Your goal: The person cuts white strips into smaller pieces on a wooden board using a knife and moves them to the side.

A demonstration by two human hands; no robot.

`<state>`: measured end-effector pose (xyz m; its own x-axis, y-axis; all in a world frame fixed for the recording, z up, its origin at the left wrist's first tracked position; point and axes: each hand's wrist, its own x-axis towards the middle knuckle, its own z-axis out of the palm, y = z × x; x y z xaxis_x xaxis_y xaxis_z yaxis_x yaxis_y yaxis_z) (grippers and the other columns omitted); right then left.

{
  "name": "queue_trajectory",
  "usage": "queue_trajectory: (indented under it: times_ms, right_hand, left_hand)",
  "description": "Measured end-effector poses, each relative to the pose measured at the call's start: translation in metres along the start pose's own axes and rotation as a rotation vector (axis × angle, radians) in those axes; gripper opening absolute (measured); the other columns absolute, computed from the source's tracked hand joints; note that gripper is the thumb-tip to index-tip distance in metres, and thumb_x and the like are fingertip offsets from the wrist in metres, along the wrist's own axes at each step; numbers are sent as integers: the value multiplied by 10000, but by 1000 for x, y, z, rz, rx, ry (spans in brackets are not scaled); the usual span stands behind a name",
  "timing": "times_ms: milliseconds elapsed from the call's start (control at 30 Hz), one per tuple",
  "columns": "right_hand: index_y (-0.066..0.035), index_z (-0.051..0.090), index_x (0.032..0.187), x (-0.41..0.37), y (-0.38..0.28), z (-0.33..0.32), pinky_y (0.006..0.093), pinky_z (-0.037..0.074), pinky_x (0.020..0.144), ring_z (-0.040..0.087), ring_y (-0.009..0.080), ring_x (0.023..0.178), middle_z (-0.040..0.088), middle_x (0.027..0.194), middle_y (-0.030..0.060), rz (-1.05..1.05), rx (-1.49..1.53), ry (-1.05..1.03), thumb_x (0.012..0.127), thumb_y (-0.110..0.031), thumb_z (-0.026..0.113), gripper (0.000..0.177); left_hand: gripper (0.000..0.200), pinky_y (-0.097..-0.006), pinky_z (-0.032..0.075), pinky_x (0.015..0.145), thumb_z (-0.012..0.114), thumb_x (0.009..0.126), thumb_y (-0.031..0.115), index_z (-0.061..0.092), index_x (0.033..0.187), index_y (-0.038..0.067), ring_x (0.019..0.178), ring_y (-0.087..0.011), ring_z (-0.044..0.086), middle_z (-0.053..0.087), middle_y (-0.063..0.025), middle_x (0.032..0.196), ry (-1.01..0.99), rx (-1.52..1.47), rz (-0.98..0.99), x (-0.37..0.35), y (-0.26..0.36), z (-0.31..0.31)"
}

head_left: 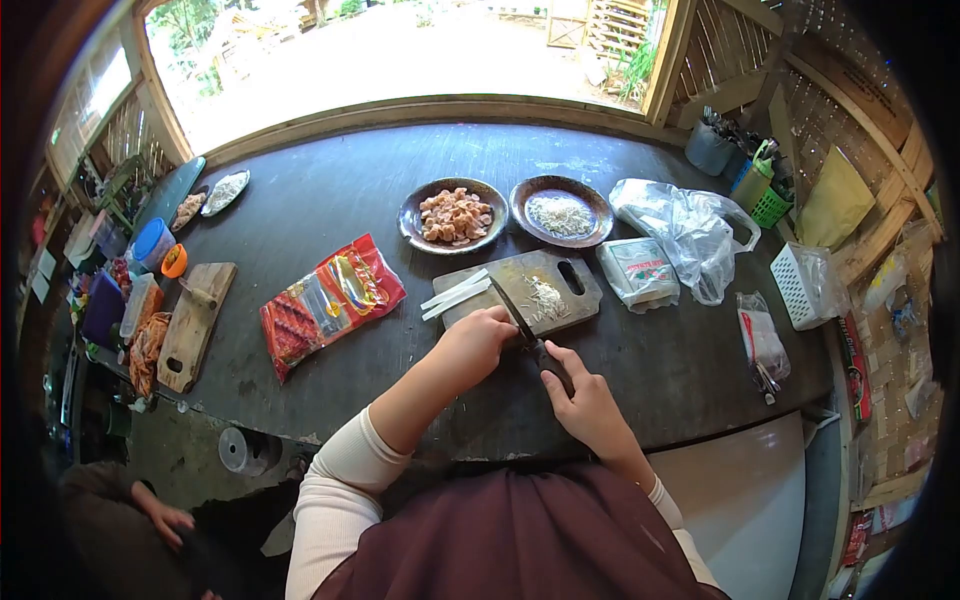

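My right hand [583,398] is wrapped around the black handle of a knife [527,331]. Its dark blade slants up and left over a wooden cutting board [588,303]. Close against the blade's left side, my left hand [484,336] is closed with curled fingers; what it pinches, if anything, is hidden. Long white strips [457,294] lie on the board's left part, beyond the left hand. Right of the blade is a small heap of thin white shreds [546,300].
Behind the board stand a bowl of cut meat pieces [455,215] and a plate of white shreds [561,214]. A red food packet [335,305] lies left, plastic bags [690,232] right. A second board [197,325] is far left. Another person's hand [168,518] shows lower left.
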<state>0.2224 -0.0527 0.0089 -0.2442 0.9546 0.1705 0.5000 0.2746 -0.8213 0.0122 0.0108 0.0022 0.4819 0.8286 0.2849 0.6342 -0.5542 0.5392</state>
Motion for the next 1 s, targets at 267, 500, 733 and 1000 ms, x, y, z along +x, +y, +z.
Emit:
queue_trajectory:
  times_ms: [267,500,733,1000]
  right_hand:
    - [-61,524,1291,6,-5,-4,480,520,662,643,449,816,652,873,288,-61,-20,-7,918,-152,598,391]
    - [-52,529,1286,15,-2,-1,487,512,624,643,442,743,651,829,278,-36,-69,-42,907,-139,602,395]
    - [-22,518,1282,0,-8,-7,380,499,614,664,411,766,643,817,262,32,-59,-49,916,-101,605,384]
    - [-66,555,1280,17,4,7,453,528,657,650,441,807,652,890,290,-11,18,37,918,-158,607,377]
  left_hand:
    - [299,-399,518,818,558,720,-71,702,974,-4,912,-343,633,632,-156,977,-5,-6,30,0,-3,1]
    - [309,-392,522,810,563,715,-65,708,981,-1,906,-336,641,637,-159,988,-16,-11,36,1,-6,2]
    - [295,-390,525,805,567,726,-67,712,973,1,896,-332,646,643,-156,990,-26,-2,16,1,-3,-2]
    - [304,-388,525,793,565,738,-66,719,984,23,876,-333,644,640,-147,961,-25,-1,4,1,-1,-4]
